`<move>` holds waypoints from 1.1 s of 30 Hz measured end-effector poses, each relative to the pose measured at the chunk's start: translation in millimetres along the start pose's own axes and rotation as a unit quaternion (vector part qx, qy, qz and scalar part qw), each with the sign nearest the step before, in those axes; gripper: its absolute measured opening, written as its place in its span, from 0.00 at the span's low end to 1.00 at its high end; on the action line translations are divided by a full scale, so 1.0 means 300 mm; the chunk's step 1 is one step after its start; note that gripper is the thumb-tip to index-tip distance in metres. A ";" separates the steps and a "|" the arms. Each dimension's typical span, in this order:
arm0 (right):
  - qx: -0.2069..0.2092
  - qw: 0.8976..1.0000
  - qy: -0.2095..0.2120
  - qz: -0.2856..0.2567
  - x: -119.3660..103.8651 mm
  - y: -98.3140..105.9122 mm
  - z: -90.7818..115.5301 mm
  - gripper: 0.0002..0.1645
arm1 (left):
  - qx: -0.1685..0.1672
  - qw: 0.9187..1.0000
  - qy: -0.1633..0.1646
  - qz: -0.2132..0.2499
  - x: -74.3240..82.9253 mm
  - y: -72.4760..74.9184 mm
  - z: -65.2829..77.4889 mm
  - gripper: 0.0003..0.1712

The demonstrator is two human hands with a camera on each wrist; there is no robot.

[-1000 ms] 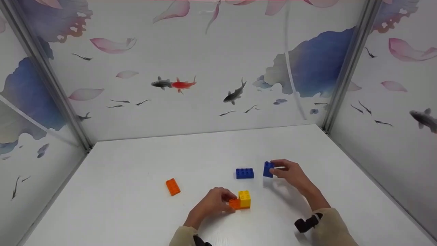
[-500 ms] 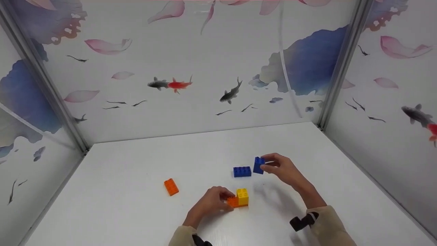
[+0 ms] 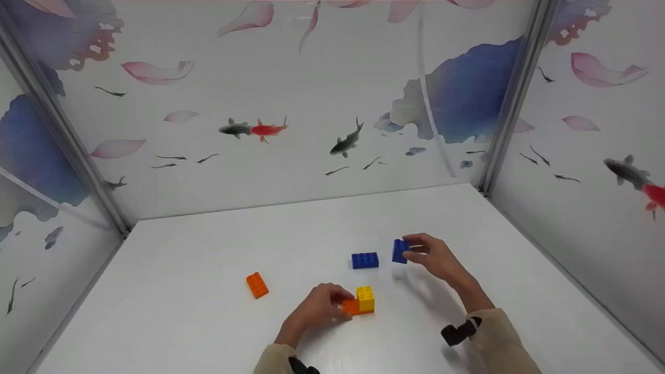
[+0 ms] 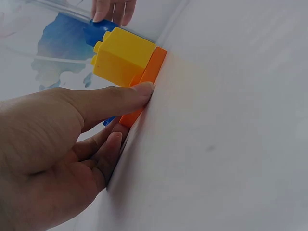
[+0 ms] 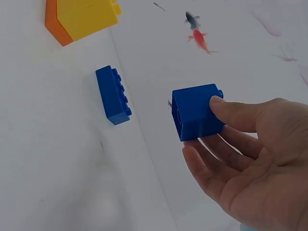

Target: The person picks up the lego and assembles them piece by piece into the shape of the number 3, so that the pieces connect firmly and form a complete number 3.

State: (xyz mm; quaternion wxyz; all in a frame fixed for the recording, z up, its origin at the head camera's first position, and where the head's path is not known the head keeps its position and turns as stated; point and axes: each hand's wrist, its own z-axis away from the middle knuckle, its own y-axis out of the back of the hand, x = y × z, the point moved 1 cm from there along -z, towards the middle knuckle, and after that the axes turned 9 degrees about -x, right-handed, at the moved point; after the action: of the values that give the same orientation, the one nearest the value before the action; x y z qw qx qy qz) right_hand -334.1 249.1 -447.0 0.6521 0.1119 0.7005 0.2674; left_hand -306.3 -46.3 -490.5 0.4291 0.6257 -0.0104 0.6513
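White tabletop bounded by a white back wall, left wall and right wall, printed in watercolour style with pink petals, blue-grey washes and small fish. A grey metallic post stands at each rear corner. Diffuse light gives pale reflections on the tabletop and upper back wall.

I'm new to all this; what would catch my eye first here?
Probably the bright yellow block, standing on one end of a flat orange block that the left hand pinches on the white table. Next, the blue block in the right hand, held up off the table. Behind, a red fish decorates the back wall.
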 end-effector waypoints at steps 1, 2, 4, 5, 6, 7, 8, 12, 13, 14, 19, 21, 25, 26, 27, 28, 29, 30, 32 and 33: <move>0.001 1.000 -0.002 0.002 0.012 0.000 0.000 0.28 | 0.000 1.000 -0.001 0.000 -0.002 -0.002 0.000 0.18; 0.001 1.000 -0.004 0.002 0.025 -0.001 -0.001 0.28 | -0.002 1.000 0.001 0.001 -0.003 -0.005 0.002 0.18; -0.005 1.000 -0.010 0.004 0.049 -0.005 -0.001 0.28 | -0.006 1.000 0.010 0.003 -0.006 -0.007 0.005 0.18; -0.008 1.000 -0.013 0.003 0.060 -0.006 -0.003 0.28 | -0.007 1.000 0.013 0.002 -0.006 -0.006 0.007 0.18; -0.011 1.000 -0.015 0.003 0.071 -0.005 -0.004 0.28 | -0.009 1.000 0.014 0.000 -0.006 -0.004 0.008 0.18; -0.013 1.000 -0.016 0.004 0.081 -0.004 -0.006 0.27 | -0.010 1.000 0.015 -0.001 -0.005 -0.002 0.008 0.18; -0.013 1.000 -0.016 0.002 0.089 -0.001 -0.007 0.27 | -0.009 1.000 0.014 -0.001 -0.004 0.000 0.007 0.18; -0.009 1.000 -0.014 0.000 0.114 0.016 -0.017 0.25 | 0.000 1.000 0.002 -0.002 0.002 0.010 -0.003 0.18; -0.011 1.000 -0.017 0.000 0.119 0.019 -0.018 0.26 | 0.001 1.000 0.004 -0.001 0.002 0.010 -0.005 0.18; -0.014 1.000 -0.021 -0.003 0.123 0.020 -0.019 0.26 | 0.000 1.000 0.005 -0.002 0.002 0.009 -0.006 0.17; -0.026 0.999 -0.039 -0.001 0.145 0.019 -0.017 0.26 | -0.006 1.000 0.009 -0.001 -0.005 0.001 -0.008 0.17; -0.027 0.999 -0.037 0.002 0.151 0.015 -0.019 0.26 | -0.003 1.000 0.009 0.002 -0.008 -0.001 -0.006 0.17; -0.028 0.999 -0.035 0.007 0.160 0.016 -0.019 0.27 | -0.002 1.000 0.011 0.005 -0.008 -0.005 -0.005 0.17; -0.029 0.999 -0.034 0.010 0.161 0.018 -0.018 0.27 | -0.002 1.000 0.009 0.005 -0.007 -0.007 -0.006 0.17; -0.029 0.999 -0.033 0.013 0.162 0.021 -0.016 0.28 | -0.003 1.000 0.008 0.002 -0.007 -0.009 -0.007 0.17; -0.029 0.999 -0.030 0.017 0.162 0.025 -0.015 0.28 | -0.003 1.000 0.006 0.000 -0.005 -0.009 -0.008 0.17; -0.027 0.999 -0.027 0.018 0.159 0.029 -0.013 0.29 | -0.003 1.000 0.006 -0.002 -0.003 -0.010 -0.009 0.17; -0.028 0.999 -0.022 0.020 0.155 0.033 -0.012 0.30 | -0.002 1.000 0.005 -0.003 -0.002 -0.010 -0.009 0.17; -0.026 0.999 -0.014 0.018 0.139 0.043 -0.009 0.32 | -0.001 1.000 0.002 -0.003 -0.001 -0.009 -0.009 0.17; -0.025 0.999 -0.012 0.016 0.129 0.047 -0.008 0.32 | 0.000 1.000 0.003 -0.002 0.001 -0.008 -0.009 0.17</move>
State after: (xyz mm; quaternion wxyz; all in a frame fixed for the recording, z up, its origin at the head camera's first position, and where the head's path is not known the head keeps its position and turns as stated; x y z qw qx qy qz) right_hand -344.1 279.9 -472.6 0.6583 0.1100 0.6843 0.2937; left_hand -306.9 -43.2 -492.2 0.4305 0.6234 -0.0078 0.6526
